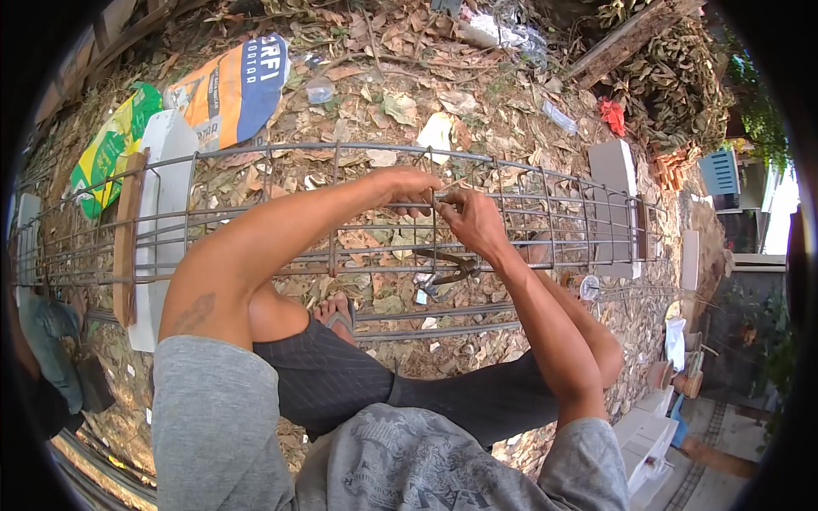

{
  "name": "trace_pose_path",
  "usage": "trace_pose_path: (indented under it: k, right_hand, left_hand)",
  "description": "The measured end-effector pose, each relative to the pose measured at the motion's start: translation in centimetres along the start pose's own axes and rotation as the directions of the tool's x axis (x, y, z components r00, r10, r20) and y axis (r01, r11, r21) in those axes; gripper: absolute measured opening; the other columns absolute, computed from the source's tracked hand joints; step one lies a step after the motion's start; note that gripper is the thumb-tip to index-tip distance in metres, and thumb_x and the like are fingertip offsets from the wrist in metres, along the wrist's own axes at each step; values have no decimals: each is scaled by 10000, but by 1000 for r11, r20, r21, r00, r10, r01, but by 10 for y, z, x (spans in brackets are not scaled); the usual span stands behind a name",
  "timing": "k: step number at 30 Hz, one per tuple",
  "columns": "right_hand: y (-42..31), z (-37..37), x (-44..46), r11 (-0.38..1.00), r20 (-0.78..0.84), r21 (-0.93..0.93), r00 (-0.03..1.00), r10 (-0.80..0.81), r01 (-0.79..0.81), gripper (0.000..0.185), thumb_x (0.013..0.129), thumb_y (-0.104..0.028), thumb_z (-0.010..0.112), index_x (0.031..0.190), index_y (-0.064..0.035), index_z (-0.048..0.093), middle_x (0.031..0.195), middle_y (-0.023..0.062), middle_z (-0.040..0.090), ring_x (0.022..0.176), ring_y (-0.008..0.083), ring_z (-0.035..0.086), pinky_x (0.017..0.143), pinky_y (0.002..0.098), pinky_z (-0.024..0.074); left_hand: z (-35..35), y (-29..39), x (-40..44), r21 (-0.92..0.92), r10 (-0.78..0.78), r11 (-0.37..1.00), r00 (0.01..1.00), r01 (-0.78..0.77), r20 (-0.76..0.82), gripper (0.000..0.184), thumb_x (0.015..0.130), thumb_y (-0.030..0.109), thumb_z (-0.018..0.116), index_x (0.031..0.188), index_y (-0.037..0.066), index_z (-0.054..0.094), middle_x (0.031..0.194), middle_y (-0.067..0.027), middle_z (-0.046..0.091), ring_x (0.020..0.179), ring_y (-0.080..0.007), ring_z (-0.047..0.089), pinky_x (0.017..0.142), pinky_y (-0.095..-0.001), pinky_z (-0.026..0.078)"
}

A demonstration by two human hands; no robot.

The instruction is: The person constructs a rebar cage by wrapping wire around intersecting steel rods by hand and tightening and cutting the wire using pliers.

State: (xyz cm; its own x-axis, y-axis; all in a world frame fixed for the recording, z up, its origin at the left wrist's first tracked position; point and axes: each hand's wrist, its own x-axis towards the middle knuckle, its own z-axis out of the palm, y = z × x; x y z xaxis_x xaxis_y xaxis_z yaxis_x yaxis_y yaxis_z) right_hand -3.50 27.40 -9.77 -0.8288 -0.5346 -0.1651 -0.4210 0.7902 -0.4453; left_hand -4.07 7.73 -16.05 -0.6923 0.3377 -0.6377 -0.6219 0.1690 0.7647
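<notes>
A long cage of steel reinforcing bars [383, 226] with square stirrups stretches across the view in front of me. My left hand [411, 186] reaches over it, its fingers curled at a stirrup joint; what they grip is hidden. Close beside it, my right hand [474, 220] is closed in a pinch at the same stirrup, thumb and fingers together on what looks like a thin tie wire [458, 182]. Just below my right hand, a pair of dark pincers [458, 269] rests on the lower bars of the cage.
Pale blocks [166, 196] [612, 204] support the cage on both sides, with a wooden batten [128, 238] at the left. Loose bars [443, 322] lie near my feet. Dry leaves, an orange and blue sack [230, 94] and a green and yellow sack [115, 149] cover the ground beyond.
</notes>
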Motion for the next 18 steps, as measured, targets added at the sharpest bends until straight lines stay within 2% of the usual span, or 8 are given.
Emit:
trace_pose_path:
  k: [1,2,5,8,9,12,15,18]
  right_hand:
    - [6,0,6,996,26,90,1000,5,-8,300,915,-285,694,1014,-19,792,796,219,726,772,391,715,730,447,552]
    - [5,-3,10,992,101,108,994,53,-64,303,915,-284,692,1022,-18,790,791,226,723,767,385,715,735,449,552]
    - [-2,-23,20,973,306,119,940,152,-197,304,918,-285,680,1056,-38,792,804,242,725,755,359,718,758,463,554]
    - [7,-24,25,999,206,2,978,-32,32,280,912,-285,682,1046,-70,801,814,233,729,767,363,722,757,470,557]
    - [4,-27,28,995,213,-104,977,28,-6,235,887,-247,689,1024,-97,807,854,240,734,804,375,729,761,487,558]
    - [-17,-36,28,963,171,-268,985,17,30,209,864,-213,693,976,-71,798,909,252,736,855,398,731,764,502,566]
    - [-40,-31,23,918,87,-395,996,-3,37,178,847,-164,692,913,-24,780,925,239,742,864,403,735,747,502,579]
    - [-42,-10,22,876,-40,-471,989,-141,106,201,874,-190,659,813,-20,748,835,228,726,774,417,713,695,487,565]
  left_hand:
    - [1,-1,0,61,2,998,1000,-2,-3,478,1007,461,549,1020,31,758,867,-49,762,638,-97,611,480,-269,468]
    - [3,-3,2,122,5,992,1000,-4,-5,506,1023,480,532,1029,27,757,882,-52,769,646,-96,614,487,-267,469]
    - [4,0,-1,128,11,992,1000,-10,-6,504,1039,482,564,1039,13,748,905,-75,775,586,-93,575,471,-264,448]
    - [3,-3,3,143,3,990,1000,0,-19,492,1039,477,583,1031,13,745,890,-76,770,552,-92,547,464,-267,438]
    - [3,-3,2,152,-1,988,1000,5,-25,488,1039,475,587,1027,13,744,884,-75,768,542,-92,538,462,-268,436]
    - [6,-6,4,119,10,993,999,-5,-44,485,1023,497,605,918,47,751,752,-40,743,444,-89,458,408,-273,369]
    - [7,-2,2,202,29,979,997,-13,-78,469,1031,453,602,865,38,745,733,-38,731,448,-90,464,406,-277,363]
    - [7,-1,1,215,28,977,997,-11,-76,428,1023,402,622,828,41,742,700,-38,707,453,-96,473,409,-276,361]
